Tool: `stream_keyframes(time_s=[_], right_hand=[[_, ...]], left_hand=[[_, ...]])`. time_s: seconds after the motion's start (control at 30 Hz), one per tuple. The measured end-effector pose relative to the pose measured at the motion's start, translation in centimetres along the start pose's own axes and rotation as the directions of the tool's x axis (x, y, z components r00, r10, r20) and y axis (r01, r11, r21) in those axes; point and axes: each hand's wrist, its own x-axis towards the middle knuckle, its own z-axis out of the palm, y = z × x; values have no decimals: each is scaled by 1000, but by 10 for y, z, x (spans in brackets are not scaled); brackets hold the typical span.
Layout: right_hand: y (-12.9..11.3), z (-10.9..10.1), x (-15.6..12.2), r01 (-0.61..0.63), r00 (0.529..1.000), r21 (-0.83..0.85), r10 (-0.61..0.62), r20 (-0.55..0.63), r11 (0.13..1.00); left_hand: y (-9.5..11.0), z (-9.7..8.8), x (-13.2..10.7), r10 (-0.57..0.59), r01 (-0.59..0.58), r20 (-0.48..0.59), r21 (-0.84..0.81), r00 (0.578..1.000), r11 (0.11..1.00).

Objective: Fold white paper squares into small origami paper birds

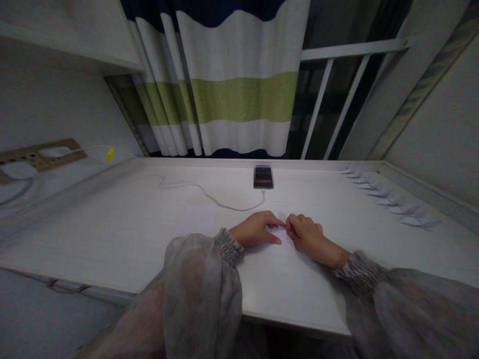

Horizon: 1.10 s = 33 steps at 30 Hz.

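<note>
A small piece of white paper [283, 233] lies low over the desk between my hands, hard to tell from the white surface. My right hand [305, 237] is closed, its thumb and fingers pinching the paper's edge. My left hand [258, 229] has its thumb spread away from its stretched fingers. Its index fingertip touches the paper close to my right thumb, and its other fingers are partly hidden. Folded white paper cranes [392, 202] stand in a slanting row at the right of the desk.
A phone [263, 177] lies at the back of the white desk [123, 234], joined to a white cable [228, 206]. Flat white paper sheets [198, 218] rest left of my hands. A power strip [56, 155] is at the left wall; a curtain [239, 99] hangs behind.
</note>
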Motion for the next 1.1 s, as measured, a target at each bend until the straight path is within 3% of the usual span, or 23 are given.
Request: stream_keyframes(time_s=[0.23, 0.43, 0.67, 0.9, 1.1], right_hand=[[3, -4, -3, 81, 997, 62, -80, -5, 995], [6, -7, -4, 224, 974, 202, -214, -69, 953], [6, -10, 0, 171, 985, 334, -167, -41, 927], [4, -12, -1, 159, 987, 357, -159, -29, 920], [5, -12, 2, 140, 988, 372, -155, 11, 918]], left_hand=[[6, 0, -2, -97, 91, -34, -137, 995, 986], [12, 1, 5, -165, 163, -9, -118, 986, 980], [9, 3, 13, -199, 202, 38, -104, 979, 974], [9, 2, 11, -218, 224, 54, -187, 974, 956], [18, 6, 10, -270, 262, -43, -127, 962, 957]])
